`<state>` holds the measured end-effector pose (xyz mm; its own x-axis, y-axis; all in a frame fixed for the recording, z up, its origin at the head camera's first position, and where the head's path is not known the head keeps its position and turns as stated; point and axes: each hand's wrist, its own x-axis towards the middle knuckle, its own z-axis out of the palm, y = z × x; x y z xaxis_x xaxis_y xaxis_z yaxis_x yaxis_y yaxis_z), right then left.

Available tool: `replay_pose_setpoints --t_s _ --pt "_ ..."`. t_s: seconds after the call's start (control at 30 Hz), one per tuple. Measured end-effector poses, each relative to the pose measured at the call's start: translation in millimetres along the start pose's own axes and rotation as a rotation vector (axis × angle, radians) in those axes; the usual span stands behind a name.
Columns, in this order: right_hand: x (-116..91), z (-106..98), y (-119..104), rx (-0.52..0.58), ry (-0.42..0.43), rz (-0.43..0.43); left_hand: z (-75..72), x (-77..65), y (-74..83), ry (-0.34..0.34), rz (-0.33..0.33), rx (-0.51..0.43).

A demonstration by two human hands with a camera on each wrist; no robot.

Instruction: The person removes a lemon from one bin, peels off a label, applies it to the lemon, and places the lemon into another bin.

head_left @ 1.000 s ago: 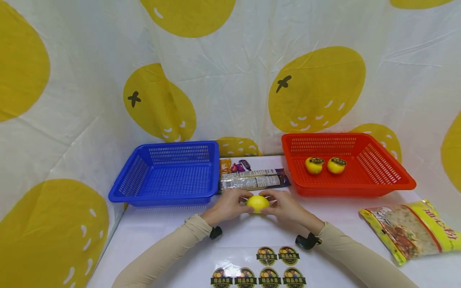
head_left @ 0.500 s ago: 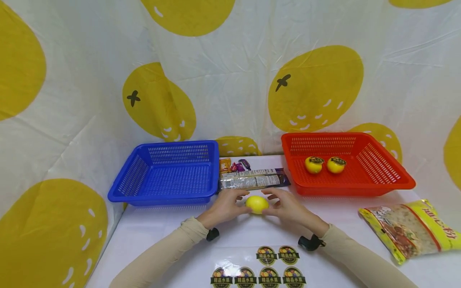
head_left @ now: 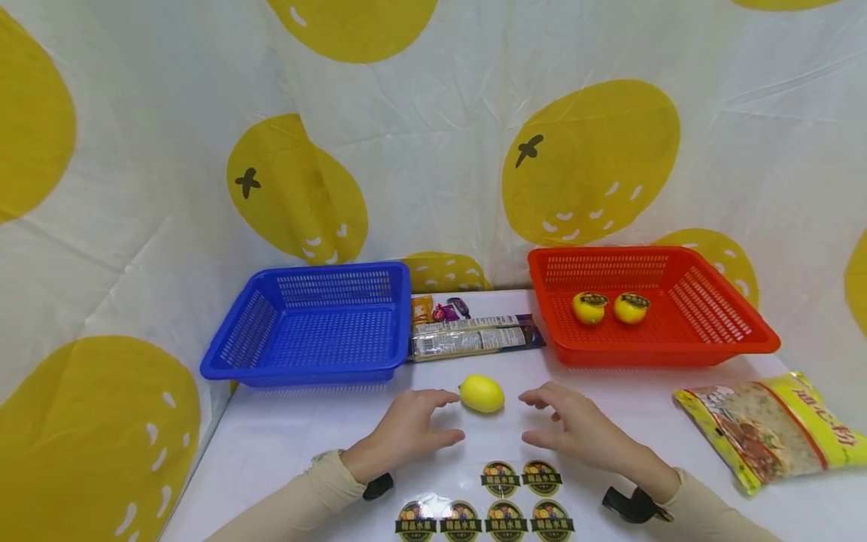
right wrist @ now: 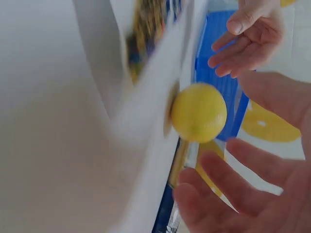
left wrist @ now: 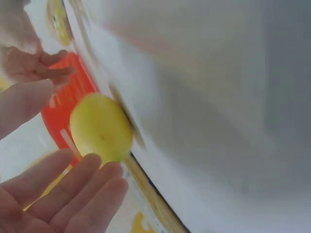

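Note:
A yellow lemon (head_left: 482, 394) lies on its side on the white table, and no sticker shows on it. My left hand (head_left: 409, 429) is just left of the lemon, fingers and thumb spread apart, not touching it. On the other side my right hand (head_left: 576, 425) hovers with a gap to the lemon and holds nothing. Both wrist views show the lemon (left wrist: 101, 127) beyond relaxed fingers. In front of the hands lies a clear sheet with several round dark fruit stickers (head_left: 505, 519).
A blue basket (head_left: 305, 374) stands at the back left. The red basket (head_left: 664, 349) at the back right holds two stickered lemons (head_left: 631, 308). Between them lie candies (head_left: 447, 311) and flat snack packs (head_left: 474, 341). A yellow food bag (head_left: 772, 425) lies at the right.
Both hands have let go of the lemon and drawn back from it, apart and toward the near edge. The lemon stays on the table.

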<state>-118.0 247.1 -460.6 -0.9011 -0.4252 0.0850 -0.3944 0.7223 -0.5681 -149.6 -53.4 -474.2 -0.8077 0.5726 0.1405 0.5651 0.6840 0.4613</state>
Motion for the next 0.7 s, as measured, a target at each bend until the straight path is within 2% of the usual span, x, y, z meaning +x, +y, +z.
replay_pose_setpoints --t_s 0.2,0.3,0.4,0.53,0.7 --pt "-15.5 10.6 -9.0 -0.054 -0.211 -0.013 12.2 -10.7 16.9 -0.128 0.131 0.055" --pt "-20.1 15.4 -11.8 -0.060 -0.278 -0.003 19.7 -13.0 23.1 -0.197 0.170 0.077" --pt "-23.3 18.9 -13.6 -0.084 -0.300 -0.003 25.4 -13.7 28.3 -0.230 0.205 0.103" --pt "-25.5 22.8 -15.4 -0.101 -0.303 -0.006 30.0 -13.3 33.6 -0.232 0.255 0.125" --pt "-27.8 26.0 -15.1 -0.115 -0.290 0.001 32.2 -12.9 36.8 -0.241 0.267 0.128"
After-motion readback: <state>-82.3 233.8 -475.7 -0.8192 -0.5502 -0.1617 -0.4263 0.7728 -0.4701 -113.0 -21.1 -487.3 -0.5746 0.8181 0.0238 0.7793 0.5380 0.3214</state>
